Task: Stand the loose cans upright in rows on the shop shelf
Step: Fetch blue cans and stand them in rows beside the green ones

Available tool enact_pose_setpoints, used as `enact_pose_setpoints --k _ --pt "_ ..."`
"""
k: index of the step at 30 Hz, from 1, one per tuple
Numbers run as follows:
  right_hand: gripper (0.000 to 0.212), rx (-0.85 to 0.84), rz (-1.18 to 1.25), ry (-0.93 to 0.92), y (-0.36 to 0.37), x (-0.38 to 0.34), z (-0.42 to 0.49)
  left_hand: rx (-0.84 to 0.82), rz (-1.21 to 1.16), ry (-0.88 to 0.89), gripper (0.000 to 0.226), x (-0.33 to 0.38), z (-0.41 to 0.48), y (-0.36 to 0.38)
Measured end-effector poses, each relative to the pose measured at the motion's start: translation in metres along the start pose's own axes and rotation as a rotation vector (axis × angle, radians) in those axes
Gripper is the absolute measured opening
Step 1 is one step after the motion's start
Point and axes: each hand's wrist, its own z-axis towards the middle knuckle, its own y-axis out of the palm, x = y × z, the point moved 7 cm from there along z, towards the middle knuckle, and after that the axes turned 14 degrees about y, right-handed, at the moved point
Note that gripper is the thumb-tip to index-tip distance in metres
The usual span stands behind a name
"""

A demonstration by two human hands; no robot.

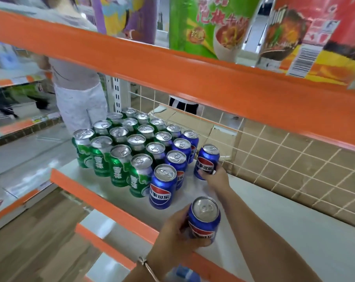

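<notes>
On the white shelf [274,216] stand rows of upright green cans [119,165] at the left, with a row of blue cola cans [163,186] on their right. My right hand [215,176] grips another blue can [207,159] upright, just right of the blue row toward the back. My left hand [172,239] holds a further blue can [204,218] upright near the shelf's front orange edge. A bracelet sits on my left wrist.
An orange-edged upper shelf [172,64] with noodle packets [209,25] hangs overhead. A wire grid back panel [284,155] closes the shelf's far side, cardboard behind it. A person [78,98] stands in the aisle at the left. Lower orange shelf edges [103,245] jut out below.
</notes>
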Motion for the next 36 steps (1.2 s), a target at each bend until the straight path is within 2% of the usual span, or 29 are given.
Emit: enact_pose_setpoints --k 5,12,15,17,18,20,22,24,26,27,31,34,36 --pt "0.055 0.016 -0.012 0.022 0.012 -0.008 0.034 -0.054 -0.020 -0.001 0.073 -0.005 0.006 0.000" --pt "0.057 0.067 -0.088 0.016 0.016 -0.011 0.048 -0.085 0.045 0.040 0.067 0.000 0.009 0.000" --pt "0.069 0.077 -0.114 -0.002 0.013 -0.006 0.043 -0.114 0.141 0.043 0.067 0.001 0.011 0.002" --pt "0.078 0.086 -0.131 0.001 0.005 -0.002 0.031 -0.103 0.110 0.010 0.069 -0.003 0.016 0.004" --pt "0.077 0.059 -0.131 0.009 -0.002 0.000 0.022 -0.093 0.101 -0.010 0.067 -0.006 0.020 0.004" --pt "0.055 -0.060 -0.076 0.032 -0.020 0.005 -0.003 -0.071 0.150 -0.023 0.055 -0.006 0.029 0.001" --pt "0.036 -0.303 -0.051 0.091 -0.032 0.012 -0.037 -0.064 0.161 -0.030 0.041 -0.006 0.038 -0.002" --pt "0.039 -0.530 -0.104 0.102 -0.039 0.019 -0.069 -0.036 0.106 -0.100 0.033 -0.008 0.047 -0.004" --pt "0.047 -0.673 -0.145 0.125 -0.037 0.023 -0.092 -0.001 0.050 -0.156 0.038 -0.014 0.054 -0.002" --pt "0.048 -0.674 -0.170 0.134 -0.033 0.025 -0.095 0.017 0.038 -0.171 0.037 -0.013 0.056 -0.002" --pt "0.040 -0.404 -0.244 0.071 -0.023 0.025 -0.089 0.047 0.035 -0.143 0.018 -0.008 0.062 0.000" --pt "0.043 -0.354 -0.158 -0.034 -0.022 0.017 -0.089 0.095 -0.037 -0.077 0.027 -0.003 0.064 -0.006" --pt "0.052 -0.288 -0.066 -0.094 -0.020 0.012 -0.085 0.041 -0.013 -0.022 0.037 -0.002 0.063 -0.007"
